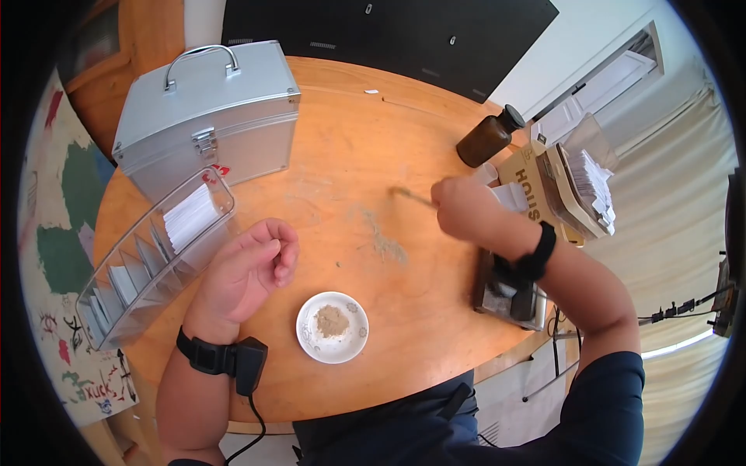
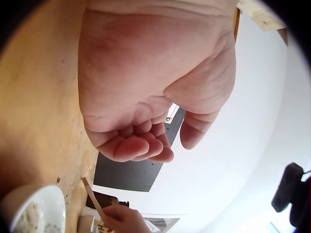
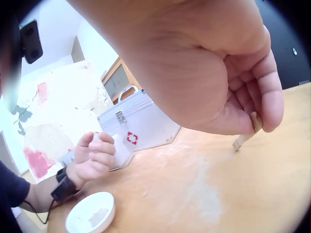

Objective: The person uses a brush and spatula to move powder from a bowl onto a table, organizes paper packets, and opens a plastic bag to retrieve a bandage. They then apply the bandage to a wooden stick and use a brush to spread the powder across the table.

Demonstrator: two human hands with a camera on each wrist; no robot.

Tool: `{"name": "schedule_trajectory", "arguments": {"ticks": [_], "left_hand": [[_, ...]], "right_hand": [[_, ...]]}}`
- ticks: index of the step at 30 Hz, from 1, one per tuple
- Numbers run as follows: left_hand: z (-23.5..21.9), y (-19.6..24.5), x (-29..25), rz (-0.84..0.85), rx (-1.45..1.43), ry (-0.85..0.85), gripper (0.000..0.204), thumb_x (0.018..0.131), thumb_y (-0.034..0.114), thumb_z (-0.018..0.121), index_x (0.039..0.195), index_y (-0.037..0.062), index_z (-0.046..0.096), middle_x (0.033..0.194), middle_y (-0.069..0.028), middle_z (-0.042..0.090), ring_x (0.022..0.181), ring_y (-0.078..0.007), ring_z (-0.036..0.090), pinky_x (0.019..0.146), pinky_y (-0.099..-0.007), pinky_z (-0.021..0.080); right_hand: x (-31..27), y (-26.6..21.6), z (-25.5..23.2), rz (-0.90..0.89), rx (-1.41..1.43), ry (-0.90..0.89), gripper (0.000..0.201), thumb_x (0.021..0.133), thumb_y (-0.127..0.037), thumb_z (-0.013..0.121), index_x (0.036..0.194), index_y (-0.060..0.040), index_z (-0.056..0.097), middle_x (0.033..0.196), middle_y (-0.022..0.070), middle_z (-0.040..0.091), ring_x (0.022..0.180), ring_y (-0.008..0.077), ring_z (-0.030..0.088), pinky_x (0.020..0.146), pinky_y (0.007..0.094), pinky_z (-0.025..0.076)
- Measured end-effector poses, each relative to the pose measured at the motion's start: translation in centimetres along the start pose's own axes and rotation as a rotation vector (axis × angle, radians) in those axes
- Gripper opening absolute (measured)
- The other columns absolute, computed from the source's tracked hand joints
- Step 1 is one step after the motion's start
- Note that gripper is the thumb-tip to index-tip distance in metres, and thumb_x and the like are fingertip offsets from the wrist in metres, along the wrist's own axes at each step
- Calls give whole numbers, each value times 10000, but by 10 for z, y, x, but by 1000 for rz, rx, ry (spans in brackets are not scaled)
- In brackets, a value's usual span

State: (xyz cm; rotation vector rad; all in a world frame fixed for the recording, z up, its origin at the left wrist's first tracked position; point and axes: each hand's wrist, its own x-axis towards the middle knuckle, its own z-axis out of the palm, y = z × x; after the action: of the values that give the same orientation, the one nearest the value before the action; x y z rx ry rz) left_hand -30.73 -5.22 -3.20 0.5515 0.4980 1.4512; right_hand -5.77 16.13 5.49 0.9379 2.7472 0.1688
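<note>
- Stick (image 1: 412, 196), thin and pale brown, is pinched between the thumb and fingers of the right hand (image 1: 470, 211); its free end is pointed toward 10 o'clock in the head view, and whether the table (image 1: 420, 311) is touched by it cannot be told.
- White dish (image 1: 309, 342) is set near the table's front edge; pale brown powder (image 1: 332, 320) is heaped in it.
- Reckoned from the dish, the right hand is held between 1 and 2 o'clock.
- The left hand (image 1: 252, 260) is held at 10 o'clock, palm bared and fingers loosely curled, with nothing gripped; the two hands are kept well apart.
- Greyish residue (image 1: 385, 241) is spread on the wood at 1 o'clock.
- A brown bottle (image 1: 486, 141) is stood farther off at 1 o'clock, with a lettered box (image 1: 522, 182) at 2.
- A silver case (image 1: 210, 109) is placed at 11 o'clock; a clear compartmented tray (image 1: 136, 307), filled with white papers (image 1: 190, 217), is laid at 10.
</note>
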Motion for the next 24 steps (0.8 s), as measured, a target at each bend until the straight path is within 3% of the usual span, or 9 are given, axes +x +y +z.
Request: {"name": "schedule_trajectory", "arguments": {"ticks": [3,7,9,12,14,18,21,23,24], "left_hand": [[0,0,0,-2,2,-10,196,922,151,533,1065,17,531,866,-42,544,729,-113,480,665,-234,401],[-2,0,-1,9,17,-3,200,921,157,532,1066,19,533,866,-44,545,730,-114,478,661,-234,393],[0,0,-2,6,5,19,202,920,158,532,1068,19,532,864,-45,544,730,-115,476,661,-234,390],[0,2,-2,-3,0,38,207,918,160,532,1069,19,529,862,-46,541,731,-117,473,663,-236,386],[-1,2,-1,-21,14,30,208,917,160,533,1070,19,526,862,-46,540,732,-119,472,665,-238,385],[-3,-1,-1,3,-6,3,225,910,162,541,1081,17,524,864,-50,541,736,-122,473,670,-244,386],[-3,-1,-1,6,-7,28,228,904,159,545,1085,21,528,865,-55,543,737,-124,474,669,-248,385],[-3,-2,-5,12,-24,57,227,901,155,547,1085,23,530,865,-58,543,737,-125,474,667,-249,383],[-3,-2,-4,10,-26,39,224,900,153,549,1083,25,531,865,-59,544,738,-125,475,665,-251,383]], "right_hand": [[32,21,-2,170,-158,-74,127,720,-49,557,793,-7,652,851,193,653,820,361,637,709,448,511],[48,34,15,169,-149,-132,152,707,-43,571,828,7,647,864,197,657,854,357,646,758,415,527],[32,22,18,-29,-89,-12,120,721,-46,559,791,-12,651,840,185,645,807,369,631,721,449,506],[19,14,8,-79,-52,-24,131,722,-44,547,792,-44,657,832,165,644,818,353,630,715,441,506],[21,11,-10,61,-91,-51,134,740,-57,541,796,-54,663,843,155,648,848,329,635,731,426,512],[61,54,8,193,-228,58,144,751,-47,546,816,-45,674,879,136,662,864,317,644,749,411,520],[64,54,12,154,-247,-72,179,732,-47,570,868,-28,684,896,149,682,847,317,666,726,379,541],[42,35,3,-46,-42,-57,179,725,-35,563,857,-31,685,882,156,679,838,326,662,722,388,536],[34,25,-5,-17,12,-89,179,716,-25,559,841,-37,687,866,158,676,829,334,658,716,398,533]]}}
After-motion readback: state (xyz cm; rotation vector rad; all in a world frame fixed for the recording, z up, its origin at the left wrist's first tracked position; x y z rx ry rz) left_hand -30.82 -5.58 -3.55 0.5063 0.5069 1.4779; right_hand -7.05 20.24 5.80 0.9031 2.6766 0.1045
